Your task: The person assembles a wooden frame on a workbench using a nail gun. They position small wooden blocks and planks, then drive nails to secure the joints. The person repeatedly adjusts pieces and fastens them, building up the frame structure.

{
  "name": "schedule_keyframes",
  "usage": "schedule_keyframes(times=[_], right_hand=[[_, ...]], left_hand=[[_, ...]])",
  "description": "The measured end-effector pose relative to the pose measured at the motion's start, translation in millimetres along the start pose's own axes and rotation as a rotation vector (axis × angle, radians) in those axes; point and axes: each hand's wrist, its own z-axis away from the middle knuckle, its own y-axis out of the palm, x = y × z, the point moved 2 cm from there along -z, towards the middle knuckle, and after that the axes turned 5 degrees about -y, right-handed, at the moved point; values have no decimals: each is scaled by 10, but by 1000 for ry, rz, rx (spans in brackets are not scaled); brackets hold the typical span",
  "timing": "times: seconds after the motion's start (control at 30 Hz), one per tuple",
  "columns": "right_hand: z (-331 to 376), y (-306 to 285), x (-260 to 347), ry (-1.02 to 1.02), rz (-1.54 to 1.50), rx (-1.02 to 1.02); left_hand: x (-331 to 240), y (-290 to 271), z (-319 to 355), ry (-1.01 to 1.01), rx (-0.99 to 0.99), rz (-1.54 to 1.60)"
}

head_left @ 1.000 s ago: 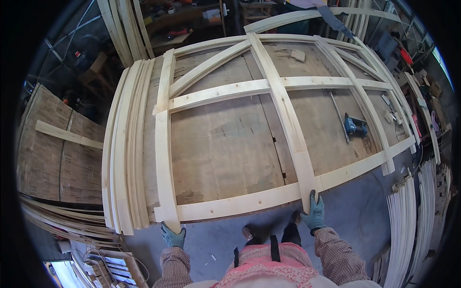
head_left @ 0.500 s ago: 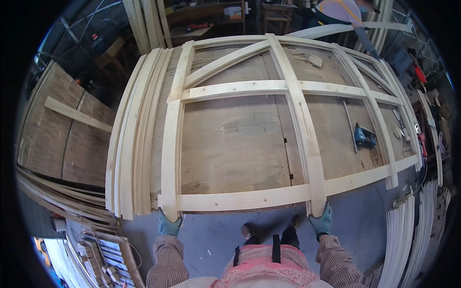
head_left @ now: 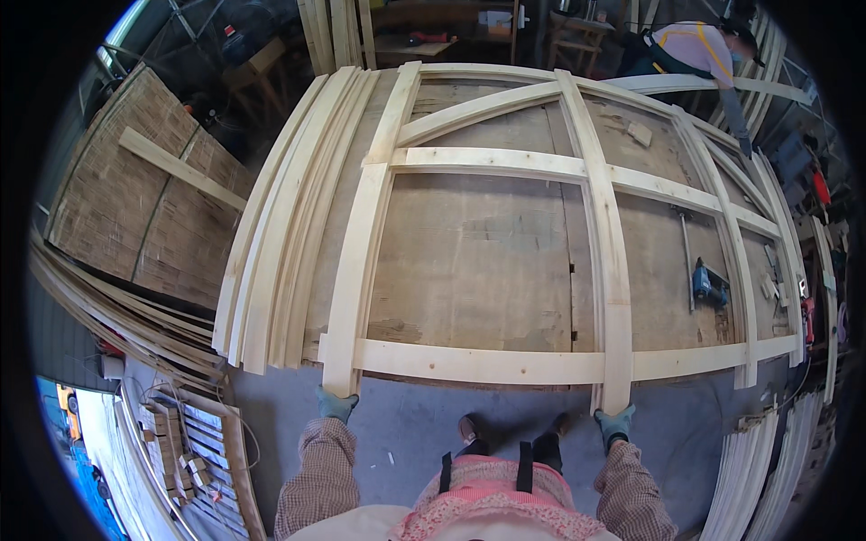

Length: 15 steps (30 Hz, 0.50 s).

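Wooden lattice frame [head_left: 505, 361] lies flat on the plywood desk [head_left: 478, 261], its near rail along the front edge. Left hand [head_left: 336, 405] and right hand [head_left: 615, 422], both gloved, each meet the projecting end of an upright; whether either grip is closed on the wood cannot be told. Judgement: both ends are best moved evenly, frame kept square, clear of the blue power tool [head_left: 708, 283] and the stacked curved slats [head_left: 280, 252]

far right: co-worker [head_left: 699, 50] cut off by rim | near: gloved fingertips [head_left: 336, 403] tucked under wooden frame [head_left: 505, 365], grip unclear
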Motion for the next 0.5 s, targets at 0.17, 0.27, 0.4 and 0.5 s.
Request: schedule_keyframes(times=[0.17, 0.27, 0.4, 0.5], right_hand=[[-15, 79, -12, -10, -26, -12], [13, 91, -47, 5, -51, 0], [13, 128, -153, 0, -77, -8], [84, 53, 82, -40, -65, -18]], left_hand=[[125, -25, -118, -14, -12, -111], [135, -18, -176, 17, 4, -90], [159, 32, -237, 76, -54, -179], [380, 29, -350, 108, 22, -1]])
